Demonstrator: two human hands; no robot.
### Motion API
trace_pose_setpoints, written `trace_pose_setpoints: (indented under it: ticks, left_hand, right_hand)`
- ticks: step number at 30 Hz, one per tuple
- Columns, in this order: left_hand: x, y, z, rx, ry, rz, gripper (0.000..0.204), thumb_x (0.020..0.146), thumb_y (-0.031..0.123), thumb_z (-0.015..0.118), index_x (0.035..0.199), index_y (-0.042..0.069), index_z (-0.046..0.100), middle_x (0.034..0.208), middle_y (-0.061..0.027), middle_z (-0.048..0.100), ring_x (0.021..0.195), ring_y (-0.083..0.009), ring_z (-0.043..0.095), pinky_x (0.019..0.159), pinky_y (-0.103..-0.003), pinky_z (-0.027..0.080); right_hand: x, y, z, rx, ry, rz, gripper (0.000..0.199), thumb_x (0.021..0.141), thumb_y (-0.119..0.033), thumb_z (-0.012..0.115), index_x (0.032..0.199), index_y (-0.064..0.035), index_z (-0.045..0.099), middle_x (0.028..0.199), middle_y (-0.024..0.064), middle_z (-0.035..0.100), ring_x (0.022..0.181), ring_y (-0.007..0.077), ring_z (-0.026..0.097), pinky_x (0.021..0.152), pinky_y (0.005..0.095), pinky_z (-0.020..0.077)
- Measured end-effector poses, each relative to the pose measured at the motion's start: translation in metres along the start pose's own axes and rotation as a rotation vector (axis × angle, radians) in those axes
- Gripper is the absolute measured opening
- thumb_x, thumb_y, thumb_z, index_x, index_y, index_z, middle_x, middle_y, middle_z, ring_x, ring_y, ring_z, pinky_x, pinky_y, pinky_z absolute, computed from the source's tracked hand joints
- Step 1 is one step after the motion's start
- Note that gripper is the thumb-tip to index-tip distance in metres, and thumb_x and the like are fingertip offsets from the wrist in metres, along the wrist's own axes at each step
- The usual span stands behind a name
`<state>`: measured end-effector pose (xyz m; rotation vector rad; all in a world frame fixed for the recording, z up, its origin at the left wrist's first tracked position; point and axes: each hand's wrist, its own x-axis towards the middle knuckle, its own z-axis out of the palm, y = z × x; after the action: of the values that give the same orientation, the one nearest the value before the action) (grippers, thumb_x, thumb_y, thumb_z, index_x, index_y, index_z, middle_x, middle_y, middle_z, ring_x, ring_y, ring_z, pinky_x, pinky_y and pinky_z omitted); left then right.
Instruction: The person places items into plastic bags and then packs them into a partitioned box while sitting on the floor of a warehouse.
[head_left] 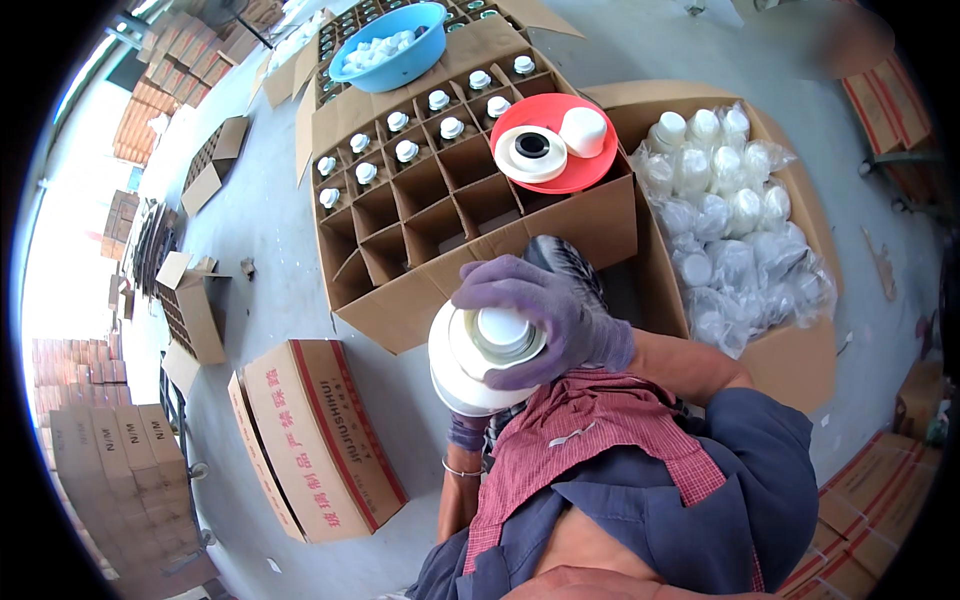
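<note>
In front of my body a round white bottle [465, 375] with a white cap is seen from above. Wrapped round its neck and cap are the fingers of my right hand [560, 315], in a purple-grey glove. Only the gloved wrist of my left hand [467, 430] shows, below the bottle; its fingers are hidden behind it. Just beyond stands a divided carton [480, 235] with several white-capped bottles [438, 100] in its far cells. On its right corner rests a red bowl [583, 186], holding a tape roll [530, 150] and a white cup-shaped piece [583, 132].
An open carton [785, 365] on the right holds several plastic-wrapped white bottles [725, 210]. A blue basin [390, 50] of small white pieces sits at the far end. A closed carton [315, 440] lies on the floor at left, near stacked cartons [120, 480].
</note>
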<state>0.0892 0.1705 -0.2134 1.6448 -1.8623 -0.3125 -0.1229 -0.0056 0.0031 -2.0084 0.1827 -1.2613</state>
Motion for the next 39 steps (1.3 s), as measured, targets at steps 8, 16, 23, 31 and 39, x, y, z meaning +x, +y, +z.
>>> trace_pose_setpoints:
  ticks: [8, 16, 23, 31, 39]
  left_hand:
    - [0.13, 0.027, -0.136, -0.312, -0.325, -0.522, 0.042, 0.082, 0.03, 0.07, 0.113, 0.005, 0.06, 0.1, -0.0157, 0.067, 0.092, -0.0322, 0.066, 0.082, -0.043, 0.05]
    - [0.199, 0.099, -0.051, 0.412, -0.991, 0.121, 0.039, 0.084, 0.039, 0.065, 0.106, 0.008, 0.064, 0.1, -0.0155, 0.066, 0.088, -0.0326, 0.067, 0.076, -0.044, 0.053]
    - [0.206, 0.095, -0.047, -0.046, -1.101, 0.169, 0.033, 0.077, 0.031, 0.067, 0.09, 0.0, 0.068, 0.084, -0.0179, 0.068, 0.084, -0.035, 0.066, 0.075, -0.043, 0.053]
    - [0.166, 0.093, -0.014, 0.049, -0.978, 0.199, 0.025, 0.072, 0.019, 0.069, 0.097, 0.014, 0.072, 0.092, -0.0098, 0.07, 0.088, -0.0306, 0.067, 0.077, -0.04, 0.053]
    - [0.213, 0.105, -0.019, 0.11, -1.134, 0.119, 0.027, 0.07, 0.021, 0.072, 0.096, 0.012, 0.07, 0.089, -0.0114, 0.069, 0.085, -0.0313, 0.067, 0.073, -0.042, 0.053]
  right_hand:
    - [-0.121, 0.052, -0.003, 0.095, 0.168, 0.467, 0.072, 0.085, -0.04, 0.069, 0.138, 0.0003, 0.04, 0.125, 0.0174, 0.053, 0.124, 0.036, 0.048, 0.105, 0.041, 0.0374]
    - [-0.12, 0.052, -0.046, -0.566, -0.743, 0.795, 0.026, 0.088, -0.025, 0.066, 0.101, -0.0023, 0.065, 0.079, 0.0132, 0.066, 0.073, 0.0233, 0.068, 0.074, 0.0376, 0.0532]
    - [-0.029, 0.101, -0.047, 0.019, -1.073, 0.767, 0.058, 0.075, -0.036, 0.078, 0.114, 0.0014, 0.057, 0.092, 0.0177, 0.066, 0.088, 0.0326, 0.065, 0.078, 0.0425, 0.0495]
    - [-0.042, 0.112, 0.003, -0.314, -1.382, 0.385, 0.052, 0.063, -0.055, 0.079, 0.086, -0.0076, 0.073, 0.083, 0.0154, 0.071, 0.081, 0.0331, 0.069, 0.074, 0.0401, 0.053]
    - [-0.013, 0.133, -0.04, -0.314, -1.315, 0.432, 0.048, 0.071, -0.043, 0.078, 0.101, -0.009, 0.062, 0.081, 0.0152, 0.065, 0.078, 0.0333, 0.066, 0.071, 0.0435, 0.0509]
